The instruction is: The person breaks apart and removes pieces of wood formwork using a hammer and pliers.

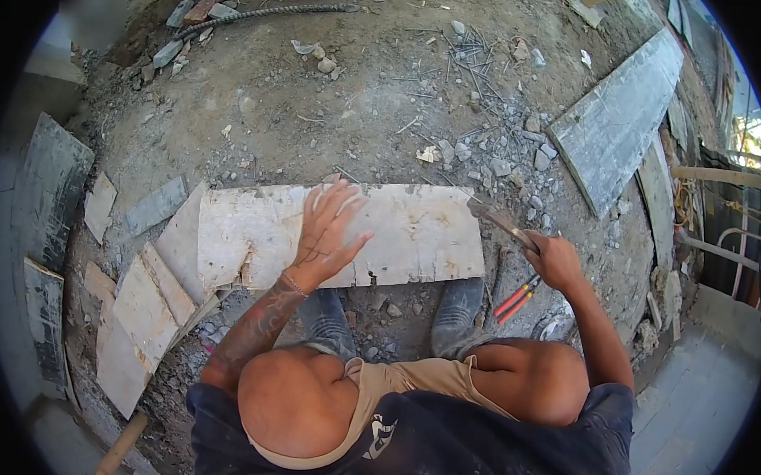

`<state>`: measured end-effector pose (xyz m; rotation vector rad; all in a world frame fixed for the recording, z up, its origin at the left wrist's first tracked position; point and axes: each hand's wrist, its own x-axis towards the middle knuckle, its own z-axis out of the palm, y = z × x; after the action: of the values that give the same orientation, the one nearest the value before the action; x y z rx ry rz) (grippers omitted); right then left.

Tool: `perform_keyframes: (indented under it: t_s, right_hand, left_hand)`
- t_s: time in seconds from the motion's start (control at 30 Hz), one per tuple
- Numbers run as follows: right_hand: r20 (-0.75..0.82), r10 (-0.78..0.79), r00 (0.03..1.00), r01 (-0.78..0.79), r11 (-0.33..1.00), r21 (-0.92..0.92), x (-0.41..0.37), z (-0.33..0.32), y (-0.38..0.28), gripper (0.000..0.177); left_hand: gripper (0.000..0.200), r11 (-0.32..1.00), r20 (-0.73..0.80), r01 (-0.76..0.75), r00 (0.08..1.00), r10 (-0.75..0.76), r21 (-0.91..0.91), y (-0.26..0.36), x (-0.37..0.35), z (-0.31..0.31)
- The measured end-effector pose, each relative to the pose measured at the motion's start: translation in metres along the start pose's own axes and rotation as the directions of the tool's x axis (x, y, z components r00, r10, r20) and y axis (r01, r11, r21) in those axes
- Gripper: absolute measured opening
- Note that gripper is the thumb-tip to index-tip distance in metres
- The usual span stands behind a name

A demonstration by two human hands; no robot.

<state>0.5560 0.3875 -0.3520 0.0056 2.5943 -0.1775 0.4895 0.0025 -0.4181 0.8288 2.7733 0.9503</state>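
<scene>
My left hand [332,227] is over a pale, worn wooden board [415,230], its fingers spread and holding nothing. The board lies crosswise in front of my knees, above my boots. My right hand [555,260] is closed around the handle of a hammer [510,229], whose dark head is right at the board's upper right corner. Just below that hand, pliers [513,304] with red handles lie on the ground by my right boot [459,313].
Board offcuts [146,305] are piled on the left. Loose nails [471,61] and broken stones [501,166] litter the dirt ahead. A large grey panel [619,121] lies at the upper right. A ribbed steel bar [271,12] rests at the far left.
</scene>
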Motion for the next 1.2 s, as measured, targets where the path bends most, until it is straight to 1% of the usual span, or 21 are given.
perform_keyframes:
  t_s: [0.13,0.2,0.23,0.27,0.33,0.4,0.47,0.53,0.63,0.67,0.7,0.77,0.8,0.83,0.9,0.93,1.0,1.03,1.1,1.17,1.2]
  right_hand:
    - [-0.02,-0.104,0.994,0.105,0.995,0.0,-0.014,-0.02,-0.029,0.034]
    - [-0.027,-0.174,0.984,0.174,0.985,0.019,-0.024,-0.016,-0.03,0.034]
    - [-0.094,-0.203,0.975,0.204,0.979,0.004,-0.029,-0.012,-0.029,0.029]
    - [-0.095,-0.197,0.976,0.198,0.98,0.005,-0.034,-0.009,-0.029,0.029]
    - [-0.038,-0.134,0.99,0.134,0.991,-0.009,-0.038,-0.003,-0.032,0.023]
    - [-0.039,-0.103,0.994,0.102,0.994,-0.031,-0.04,0.01,-0.03,0.019]
    - [-0.053,-0.035,0.998,0.032,0.998,-0.062,-0.043,0.023,-0.024,0.017]
    - [-0.038,0.104,0.994,-0.104,0.995,0.009,-0.048,0.031,-0.02,0.022]
    - [-0.123,0.186,0.975,-0.172,0.978,0.116,-0.059,0.055,-0.01,0.031]
    - [-0.101,0.269,0.958,-0.246,0.95,0.192,-0.063,0.051,-0.013,0.028]
    - [-0.154,0.255,0.955,-0.205,0.938,0.28,-0.069,0.061,-0.004,0.025]
    - [-0.082,0.306,0.948,-0.26,0.9,0.35,-0.076,0.069,0.008,0.023]
    - [-0.078,0.277,0.958,-0.233,0.906,0.352,-0.077,0.07,0.008,0.023]
    - [-0.112,0.286,0.952,-0.226,0.899,0.375,-0.079,0.069,0.006,0.022]
    - [-0.138,0.279,0.95,-0.206,0.896,0.395,-0.083,0.079,0.016,0.021]
    - [-0.105,0.293,0.95,-0.226,0.882,0.412,-0.078,0.088,0.03,0.02]
    - [-0.074,0.25,0.966,-0.196,0.884,0.423,-0.07,0.099,0.044,0.02]
    - [-0.143,0.266,0.953,-0.195,0.904,0.38,-0.065,0.1,0.047,0.019]
    - [-0.215,0.224,0.951,-0.142,0.93,0.338,-0.047,0.087,0.032,0.019]
    - [-0.121,0.133,0.984,-0.133,0.991,0.011,-0.048,0.052,0.011,0.031]
    - [-0.136,0.099,0.986,-0.098,0.995,0.008,-0.045,0.046,0.005,0.031]
  left_hand:
    - [0.04,0.936,-0.036,-0.348,0.937,0.346,-0.051,0.047,0.061,0.006]
    - [0.029,0.889,0.223,-0.453,0.862,0.455,-0.064,0.053,0.068,0.033]
    - [0.019,0.863,0.116,-0.499,0.855,0.505,-0.078,0.058,0.07,0.037]
    - [0.019,0.86,0.117,-0.504,0.852,0.51,-0.082,0.063,0.068,0.041]
    - [0.016,0.894,0.37,-0.447,0.83,0.417,-0.004,0.073,0.066,0.042]
    - [0.013,0.886,0.376,-0.464,0.821,0.43,-0.001,0.09,0.071,0.052]
    - [0.018,0.897,0.284,-0.443,0.857,0.429,-0.018,0.114,0.081,0.049]
    - [0.033,0.924,0.016,-0.32,0.944,0.33,-0.211,0.117,0.101,0.054]
    - [0.05,0.94,-0.413,-0.339,0.853,0.32,0.028,0.088,0.096,0.032]
    - [0.049,0.956,-0.186,-0.172,0.974,0.13,-0.236,0.073,0.078,0.031]
    - [0.049,0.883,0.077,0.052,0.997,-0.018,-0.466,0.062,0.06,0.027]
    - [0.047,0.687,0.607,0.576,0.756,-0.244,-0.442,0.035,0.009,-0.003]
    - [0.048,0.504,0.684,0.702,0.68,-0.265,-0.503,0.022,-0.029,-0.001]
    - [0.05,0.519,0.716,0.739,0.629,-0.303,-0.429,0.01,-0.063,-0.003]
    - [0.052,0.137,0.758,0.931,0.355,-0.547,-0.337,0.003,-0.114,-0.013]
    - [0.052,0.117,0.749,0.931,0.349,-0.563,-0.346,0.002,-0.129,-0.001]
    - [0.06,-0.377,0.622,0.603,0.264,-0.737,-0.703,-0.006,-0.155,0.021]
    - [0.063,-0.514,0.641,0.401,0.312,-0.701,-0.758,-0.012,-0.153,0.029]
    - [0.055,-0.539,0.571,0.207,0.425,-0.703,-0.817,-0.023,-0.147,0.04]
    - [0.054,-0.483,0.487,0.136,0.461,-0.742,-0.865,-0.036,-0.141,0.06]
    - [0.054,-0.436,0.426,0.109,0.515,-0.744,-0.893,-0.041,-0.139,0.062]
